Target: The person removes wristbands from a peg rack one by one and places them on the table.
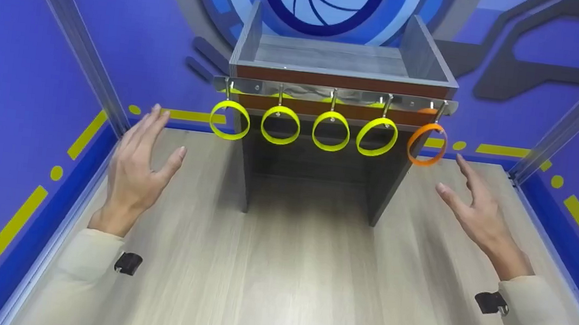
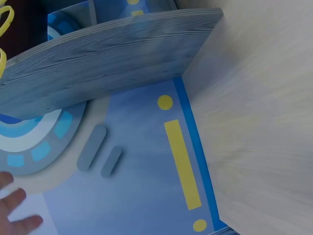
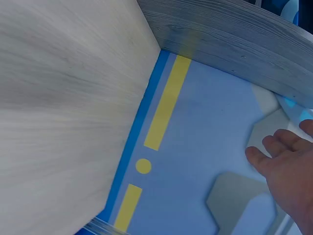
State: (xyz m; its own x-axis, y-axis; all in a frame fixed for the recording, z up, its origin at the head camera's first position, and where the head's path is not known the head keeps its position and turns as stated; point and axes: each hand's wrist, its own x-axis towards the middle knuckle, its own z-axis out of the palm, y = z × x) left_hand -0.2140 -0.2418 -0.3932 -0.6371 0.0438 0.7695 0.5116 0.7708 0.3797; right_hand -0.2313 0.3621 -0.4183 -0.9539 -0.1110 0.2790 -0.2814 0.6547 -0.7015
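My left hand (image 1: 138, 172) is held over the floor board left of a grey wooden stand (image 1: 394, 180), fingers straight and thumb spread, holding nothing. On the stand's other side my right hand (image 1: 479, 217) is likewise extended with nothing in it, nearest to an orange ring (image 1: 420, 163). That ring hangs from the rightmost hook on a metal rail (image 1: 308, 92). Several yellow rings (image 1: 278, 142) hang from the other hooks in a row. In the left wrist view only a few fingertips (image 2: 14, 200) show, at the lower left edge. The right wrist view has the right hand (image 3: 293, 176) at its right edge.
An open-topped grey tray (image 1: 334, 56) forms the top of the stand. Blue printed panels (image 1: 120, 18) wall in the left, back and right, with metal posts (image 1: 77, 40) at the corners. Pale wood-grain board (image 1: 303, 278) lies underneath. A black clip (image 1: 128, 263) sits at the left sleeve.
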